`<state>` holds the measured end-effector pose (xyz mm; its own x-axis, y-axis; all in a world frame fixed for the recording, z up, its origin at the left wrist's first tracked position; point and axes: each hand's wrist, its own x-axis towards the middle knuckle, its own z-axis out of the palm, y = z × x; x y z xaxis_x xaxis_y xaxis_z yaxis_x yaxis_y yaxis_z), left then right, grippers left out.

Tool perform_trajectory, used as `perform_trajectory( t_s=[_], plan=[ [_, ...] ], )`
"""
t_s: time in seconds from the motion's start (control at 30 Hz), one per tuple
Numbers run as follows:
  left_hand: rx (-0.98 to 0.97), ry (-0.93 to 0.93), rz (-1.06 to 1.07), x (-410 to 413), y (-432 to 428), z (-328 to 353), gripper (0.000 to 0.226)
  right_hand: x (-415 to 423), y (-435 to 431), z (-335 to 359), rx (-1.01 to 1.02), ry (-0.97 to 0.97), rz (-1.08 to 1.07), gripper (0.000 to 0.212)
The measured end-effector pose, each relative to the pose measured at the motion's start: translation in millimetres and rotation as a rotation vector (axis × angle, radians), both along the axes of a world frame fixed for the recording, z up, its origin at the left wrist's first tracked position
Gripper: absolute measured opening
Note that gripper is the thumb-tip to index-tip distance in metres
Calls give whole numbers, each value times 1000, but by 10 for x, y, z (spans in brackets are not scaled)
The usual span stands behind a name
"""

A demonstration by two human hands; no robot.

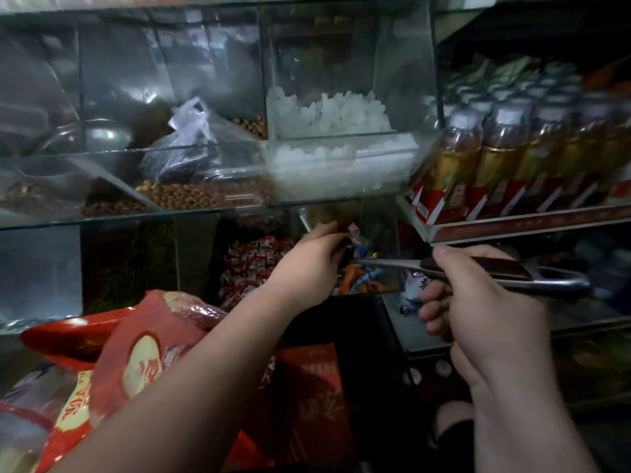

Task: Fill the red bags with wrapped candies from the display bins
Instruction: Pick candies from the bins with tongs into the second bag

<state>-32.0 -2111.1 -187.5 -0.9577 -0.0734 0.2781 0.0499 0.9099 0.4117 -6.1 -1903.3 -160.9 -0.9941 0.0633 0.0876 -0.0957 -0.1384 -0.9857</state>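
Note:
My left hand (pixel 307 264) reaches into the open front of a clear bin of colourful wrapped candies (pixel 365 279), and its curled fingertips pinch candies at the bin's mouth. My right hand (pixel 478 302) grips metal tongs (pixel 532 276) with a dark handle, whose tips point left toward that same bin. A few white-and-blue candies (pixel 411 295) show just beside my right fingers. To the left, a neighbouring bin holds red-and-white wrapped candies (pixel 252 268). Under my left forearm lies a red bag (pixel 136 353) with a gold emblem, and a second red bag (pixel 314 387) stands lower centre.
An upper row of clear bins holds white sugar lumps (pixel 327 114), brown nuts (pixel 191 194), a knotted plastic bag (pixel 187 131) and a metal scoop (pixel 102 134). A slanted shelf of bottles (pixel 512 158) juts out at right. Dark shelving sits below my right hand.

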Motion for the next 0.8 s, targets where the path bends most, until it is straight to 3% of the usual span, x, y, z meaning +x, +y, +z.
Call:
perform_trajectory(
  t_s=[0.13, 0.27, 0.37, 0.47, 0.63, 0.8],
  plan=[
    [158, 94, 211, -45, -22, -83, 49, -410, -334, -329, 70, 0, -1, 19],
    [230, 53, 296, 111, -74, -212, 44, -661, -697, -655, 205, 43, 46, 17],
    [266, 31, 330, 201, -98, -224, 45, -703, -796, -749, 460, 225, 125, 3],
    [304, 19, 331, 257, -104, -187, 45, -628, -767, -749, 663, 495, 154, 16],
    [348, 67, 329, 326, -86, -93, 45, -310, -603, -590, 605, 649, 74, 22],
    [509, 68, 249, 402, 47, 5, 52, 213, -431, -240, 431, 619, 101, 8]
  ],
)
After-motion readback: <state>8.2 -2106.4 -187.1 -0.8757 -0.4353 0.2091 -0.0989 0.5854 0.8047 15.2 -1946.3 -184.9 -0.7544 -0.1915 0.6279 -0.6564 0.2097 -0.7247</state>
